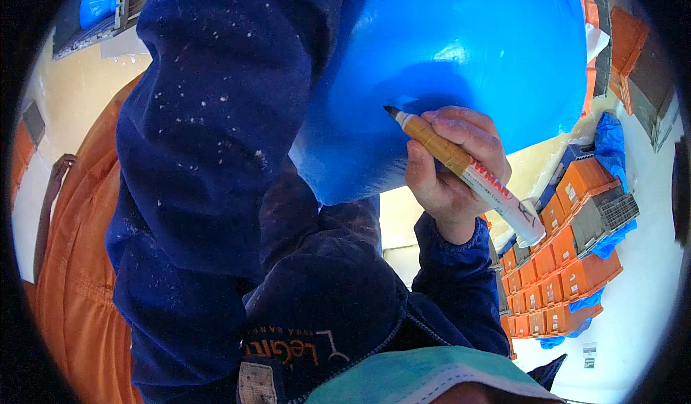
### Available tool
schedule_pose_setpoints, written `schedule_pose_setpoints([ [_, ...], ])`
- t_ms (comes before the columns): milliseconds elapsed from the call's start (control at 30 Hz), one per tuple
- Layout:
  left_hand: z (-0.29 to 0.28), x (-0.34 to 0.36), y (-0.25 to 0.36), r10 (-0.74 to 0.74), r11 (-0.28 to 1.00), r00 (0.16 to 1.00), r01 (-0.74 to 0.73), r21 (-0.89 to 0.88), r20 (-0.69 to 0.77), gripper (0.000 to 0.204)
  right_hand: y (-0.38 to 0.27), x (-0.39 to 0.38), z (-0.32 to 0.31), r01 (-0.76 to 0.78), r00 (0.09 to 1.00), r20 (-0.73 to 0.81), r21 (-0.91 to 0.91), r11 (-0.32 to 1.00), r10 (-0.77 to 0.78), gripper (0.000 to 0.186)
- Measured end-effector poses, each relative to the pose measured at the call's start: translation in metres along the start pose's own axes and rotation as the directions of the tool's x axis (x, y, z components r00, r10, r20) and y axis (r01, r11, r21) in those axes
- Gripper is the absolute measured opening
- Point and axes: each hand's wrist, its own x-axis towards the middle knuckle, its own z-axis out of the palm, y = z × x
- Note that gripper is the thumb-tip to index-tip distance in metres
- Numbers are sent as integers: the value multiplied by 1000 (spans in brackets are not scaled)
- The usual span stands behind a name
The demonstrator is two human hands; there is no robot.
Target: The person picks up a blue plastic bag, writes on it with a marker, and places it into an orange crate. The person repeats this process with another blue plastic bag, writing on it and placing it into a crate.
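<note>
My right hand (461,163) grips a thick marker pen (468,170), its fingers closed around the brown and white barrel. The pen's dark, bare tip points up and left at a big, shiny blue plastic bag (475,65). Whether the tip touches the plastic, I cannot tell. The bag looks full and bulges across the top of the view, with a shadow near the pen. My left arm, in a dark blue sleeve (216,116) with white specks, rises along the bag's left side. Its hand lies outside the picture.
Stacked orange crates (554,260) with blue plastic among them stand at the right. More orange and grey crates (633,58) show at the upper right. Close on the left is a person in orange clothing (86,260), with a hand (61,168) beside it.
</note>
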Motion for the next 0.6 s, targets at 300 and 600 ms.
schedule_pose_setpoints([
  [300,1,0,-2,-3,1000,1000,3,-13,-13,41,1,-1,13,65,996,-50,-96,993,-70,30],
  [600,1,0,-3,19,1000,1000,-19,5,-12,41,-1,-6,14,52,997,-51,-124,991,-59,26],
])
